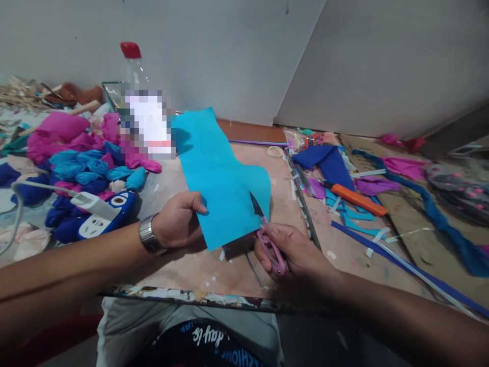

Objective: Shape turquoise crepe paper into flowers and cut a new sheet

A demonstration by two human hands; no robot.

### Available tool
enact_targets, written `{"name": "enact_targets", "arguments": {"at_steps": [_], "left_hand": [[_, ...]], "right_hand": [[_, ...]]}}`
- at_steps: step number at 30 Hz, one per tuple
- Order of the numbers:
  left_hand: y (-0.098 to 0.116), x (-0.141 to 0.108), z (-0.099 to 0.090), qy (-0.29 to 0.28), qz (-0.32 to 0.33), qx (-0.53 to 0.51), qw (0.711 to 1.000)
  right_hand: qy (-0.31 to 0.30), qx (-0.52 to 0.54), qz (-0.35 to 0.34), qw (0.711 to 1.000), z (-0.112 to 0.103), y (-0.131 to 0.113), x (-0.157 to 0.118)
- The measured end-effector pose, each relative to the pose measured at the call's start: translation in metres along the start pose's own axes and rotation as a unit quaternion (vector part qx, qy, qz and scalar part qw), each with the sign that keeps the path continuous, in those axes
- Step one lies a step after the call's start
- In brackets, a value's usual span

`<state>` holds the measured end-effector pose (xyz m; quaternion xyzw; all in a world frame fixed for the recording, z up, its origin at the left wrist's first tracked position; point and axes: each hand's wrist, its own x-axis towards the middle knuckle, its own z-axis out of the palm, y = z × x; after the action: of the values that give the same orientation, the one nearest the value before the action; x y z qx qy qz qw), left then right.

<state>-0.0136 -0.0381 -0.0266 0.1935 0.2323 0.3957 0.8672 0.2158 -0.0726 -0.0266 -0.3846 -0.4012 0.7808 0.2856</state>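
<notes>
A bright blue sheet [214,178] is held above the work table, its right part curved outward. My left hand [179,219], with a metal watch on the wrist, grips the sheet's left edge, thumb on top and fingers underneath. Pink-handled scissors [272,250] are in my right hand [292,250]. One dark, pointed blade lies over the sheet near its lower right edge; the other blade is hidden, apparently beneath the sheet.
Crumpled pink and blue pieces [86,165] lie at the left beside a blue-and-white power strip [107,214]. A red-capped bottle [131,51] stands behind a blurred, lit screen [151,122]. An orange cutter [359,200] and blue strips [405,262] lie right.
</notes>
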Motion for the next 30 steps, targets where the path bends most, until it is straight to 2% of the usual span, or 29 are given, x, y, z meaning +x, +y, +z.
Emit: {"name": "enact_targets", "arguments": {"at_steps": [13, 20, 30], "left_hand": [[-0.0008, -0.0002, 0.0064, -0.029, 0.010, -0.004, 1.000], [-0.0008, -0.0005, 0.0075, -0.007, 0.005, -0.008, 1.000], [0.0011, -0.0012, 0.0069, -0.009, 0.011, -0.008, 1.000]], "right_hand": [[-0.004, -0.020, -0.009, 1.000, 0.0013, -0.0036, 0.0020], [0.004, -0.025, -0.012, 1.000, 0.0022, -0.0035, 0.0018], [0.006, -0.020, -0.009, 1.000, 0.0011, -0.0033, 0.0018]]}}
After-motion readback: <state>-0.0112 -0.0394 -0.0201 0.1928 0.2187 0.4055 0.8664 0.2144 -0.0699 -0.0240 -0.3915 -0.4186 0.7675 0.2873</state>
